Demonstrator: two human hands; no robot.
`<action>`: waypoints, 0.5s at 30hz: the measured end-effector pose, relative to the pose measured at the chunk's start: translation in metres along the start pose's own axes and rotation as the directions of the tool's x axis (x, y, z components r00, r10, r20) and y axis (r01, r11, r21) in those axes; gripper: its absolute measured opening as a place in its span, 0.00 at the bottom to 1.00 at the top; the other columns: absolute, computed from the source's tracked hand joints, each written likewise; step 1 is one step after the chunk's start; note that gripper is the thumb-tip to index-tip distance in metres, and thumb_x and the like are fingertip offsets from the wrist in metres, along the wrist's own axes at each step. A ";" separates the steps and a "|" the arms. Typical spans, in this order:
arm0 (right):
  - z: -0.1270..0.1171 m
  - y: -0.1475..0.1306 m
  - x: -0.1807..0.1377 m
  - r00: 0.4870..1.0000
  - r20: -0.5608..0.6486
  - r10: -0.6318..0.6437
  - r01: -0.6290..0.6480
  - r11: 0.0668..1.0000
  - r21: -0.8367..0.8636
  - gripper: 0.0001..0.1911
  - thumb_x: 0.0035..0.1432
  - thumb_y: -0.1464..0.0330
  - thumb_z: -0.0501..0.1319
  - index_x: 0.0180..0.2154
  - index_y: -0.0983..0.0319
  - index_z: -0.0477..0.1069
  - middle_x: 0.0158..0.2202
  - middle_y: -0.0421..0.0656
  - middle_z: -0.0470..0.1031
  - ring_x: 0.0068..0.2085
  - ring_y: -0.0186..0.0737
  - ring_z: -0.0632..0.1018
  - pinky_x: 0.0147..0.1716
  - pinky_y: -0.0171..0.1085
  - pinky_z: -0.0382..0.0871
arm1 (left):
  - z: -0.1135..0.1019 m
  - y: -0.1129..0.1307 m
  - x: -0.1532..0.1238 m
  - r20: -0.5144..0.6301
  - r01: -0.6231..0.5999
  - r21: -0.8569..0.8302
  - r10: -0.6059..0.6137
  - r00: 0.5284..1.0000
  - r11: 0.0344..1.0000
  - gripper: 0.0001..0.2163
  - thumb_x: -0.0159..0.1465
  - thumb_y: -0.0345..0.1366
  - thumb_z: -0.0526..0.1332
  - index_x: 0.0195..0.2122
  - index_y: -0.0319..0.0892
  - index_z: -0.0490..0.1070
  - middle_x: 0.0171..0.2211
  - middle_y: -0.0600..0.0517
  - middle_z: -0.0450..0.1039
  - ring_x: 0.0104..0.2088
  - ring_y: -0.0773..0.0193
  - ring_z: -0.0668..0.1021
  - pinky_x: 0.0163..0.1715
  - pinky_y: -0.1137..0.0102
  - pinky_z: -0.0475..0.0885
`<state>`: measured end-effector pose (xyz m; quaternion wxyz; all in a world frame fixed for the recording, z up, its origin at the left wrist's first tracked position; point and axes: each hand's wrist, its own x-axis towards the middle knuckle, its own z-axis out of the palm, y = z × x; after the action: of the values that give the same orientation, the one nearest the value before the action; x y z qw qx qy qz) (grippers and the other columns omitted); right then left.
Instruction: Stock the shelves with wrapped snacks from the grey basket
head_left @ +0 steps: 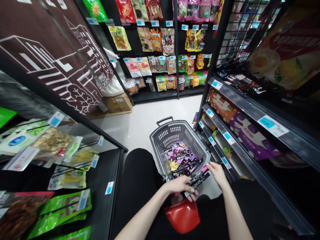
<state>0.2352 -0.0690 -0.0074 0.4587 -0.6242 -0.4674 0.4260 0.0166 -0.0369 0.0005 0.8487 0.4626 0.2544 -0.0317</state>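
A grey shopping basket (pixel 153 141) stands on the floor between my knees, holding many small purple, black and yellow packets (pixel 178 156). Above its near edge my left hand (pixel 181 186) is closed around several slim black packets (pixel 197 180). My right hand (pixel 217 171) pinches the end of a slim black and pink packet (pixel 205 169) at the basket's near right corner. Just below my left hand lies a shiny red object (pixel 183 216) on my lap; its kind is unclear.
To the right, a shelf (pixel 240 96) carries more slim black packets (pixel 246 83) and boxed goods (pixel 252 135) with price tags. Hanging snack bags (pixel 168 40) fill the rack ahead. On the left are a shelf (pixel 103 180) of bagged foods and a cardboard box (pixel 120 103).
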 end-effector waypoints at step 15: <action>-0.006 0.012 -0.005 0.995 0.060 0.084 -0.100 0.917 0.385 0.17 0.43 0.56 0.66 0.29 0.64 0.76 0.27 0.43 0.74 0.17 0.27 0.64 0.15 0.31 0.57 | -0.006 0.004 -0.006 0.200 0.121 -0.326 -0.057 0.978 0.938 0.31 0.53 0.59 0.55 0.41 0.32 0.69 0.27 0.47 0.70 0.20 0.73 0.64 0.18 0.75 0.52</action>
<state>0.2429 -0.0765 -0.0176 0.5425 -0.5333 -0.3537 0.5442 0.0101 -0.0308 0.0031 0.9329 0.2940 0.1959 -0.0696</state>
